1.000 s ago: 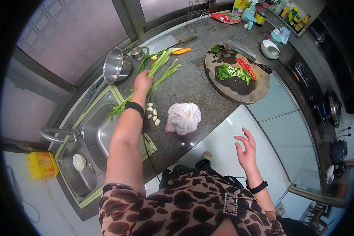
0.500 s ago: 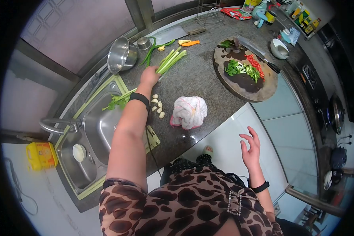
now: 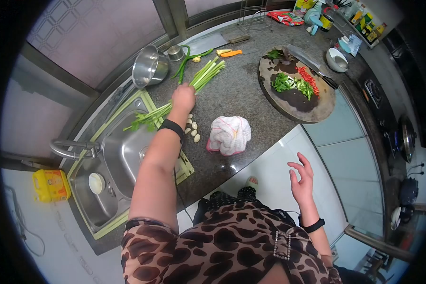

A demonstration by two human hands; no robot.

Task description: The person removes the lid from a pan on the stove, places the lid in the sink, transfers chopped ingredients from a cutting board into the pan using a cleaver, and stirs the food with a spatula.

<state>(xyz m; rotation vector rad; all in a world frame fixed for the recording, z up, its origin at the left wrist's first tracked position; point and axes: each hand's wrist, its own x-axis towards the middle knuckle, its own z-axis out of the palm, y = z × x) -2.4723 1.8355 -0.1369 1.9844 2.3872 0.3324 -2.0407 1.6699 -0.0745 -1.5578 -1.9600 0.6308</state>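
Green celery (image 3: 208, 75) lies slantwise on the far left of the stone tabletop (image 3: 241, 92), its cut ends pointing far right and its leaves hanging over the edge of the sink (image 3: 148, 100). The left hand (image 3: 183, 96) is closed around the middle of the stalks, its fingertips partly hidden. Out over the floor (image 3: 270, 165), right of the tabletop's near edge, the right hand (image 3: 301, 177) is half open and holds nothing, its fingers loosely bent.

Garlic (image 3: 196, 138) sits just nearer than the left hand, with a bunched white towel (image 3: 231, 134) to its right. Beyond the celery are green peppers (image 3: 181, 71) and a steel pot (image 3: 149, 68). Farther right, a round board (image 3: 324, 102) carries chopped greens (image 3: 283, 83), red bits (image 3: 307, 79) and a knife (image 3: 305, 57).
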